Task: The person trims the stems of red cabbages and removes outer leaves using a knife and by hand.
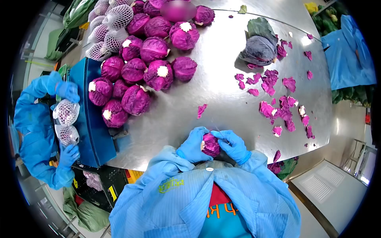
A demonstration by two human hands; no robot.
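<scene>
Close to my body at the table's near edge, my left hand (193, 145) is wrapped round a small red cabbage (210, 145), its pale cut stem turned towards that palm. My right hand (233, 146) is closed at the cabbage's other side, with the thin blade of a small knife (217, 129) just showing above its fingers; the handle is hidden. Both hands wear blue gloves. Beyond them a loose purple leaf piece (202, 111) lies on the metal table (174, 115).
Many red cabbages (154, 48) are heaped at the left, beside netted ones (118, 17). An untrimmed cabbage (258, 50) and scattered leaf scraps (283, 109) lie at the right. Across a blue machine (92, 119), a co-worker (35, 127) handles netted cabbages (67, 112).
</scene>
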